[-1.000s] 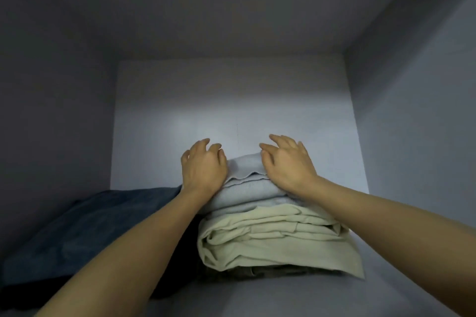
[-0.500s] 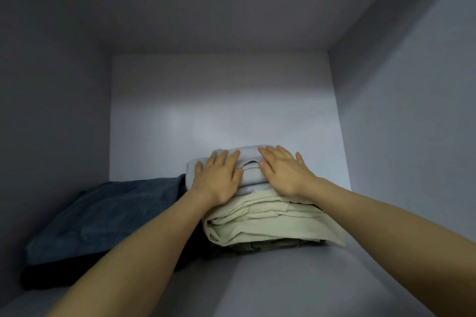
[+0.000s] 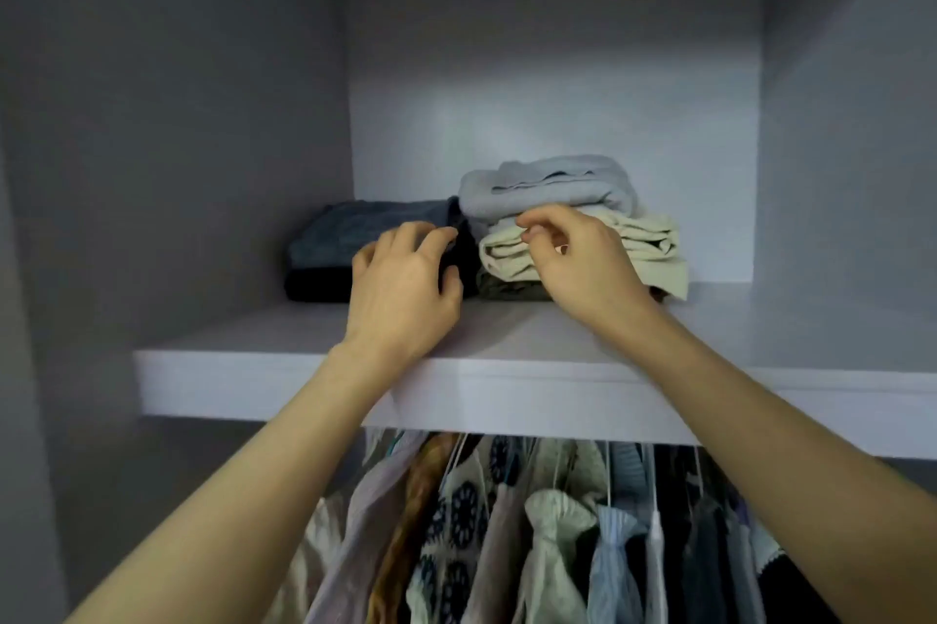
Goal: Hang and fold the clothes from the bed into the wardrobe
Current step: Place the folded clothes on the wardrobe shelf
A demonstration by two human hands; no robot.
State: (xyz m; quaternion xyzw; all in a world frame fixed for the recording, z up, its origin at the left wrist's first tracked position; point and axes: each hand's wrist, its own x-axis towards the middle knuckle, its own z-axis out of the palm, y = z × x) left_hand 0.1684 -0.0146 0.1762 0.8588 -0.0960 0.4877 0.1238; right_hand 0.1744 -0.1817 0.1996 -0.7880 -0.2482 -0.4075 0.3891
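Observation:
A folded pale grey garment tops a stack on the wardrobe shelf. Under it lies a folded cream garment, with a darker olive piece at the bottom. My right hand hovers in front of the cream layer with its fingers loosely curled and nothing in them. My left hand hangs just left of the stack, fingers relaxed, in front of a folded blue denim piece that lies on a black garment. Both forearms reach up over the shelf's front edge.
Below the shelf, several garments hang close together on hangers. The wardrobe's side walls close in the shelf at left and right. Bare shelf board shows in front of both stacks and to the right of the cream one.
Both hands have lifted off the top of the grey garment and drawn back toward the shelf's front. The view has pulled back and down, so the shelf edge and hanging clothes now show.

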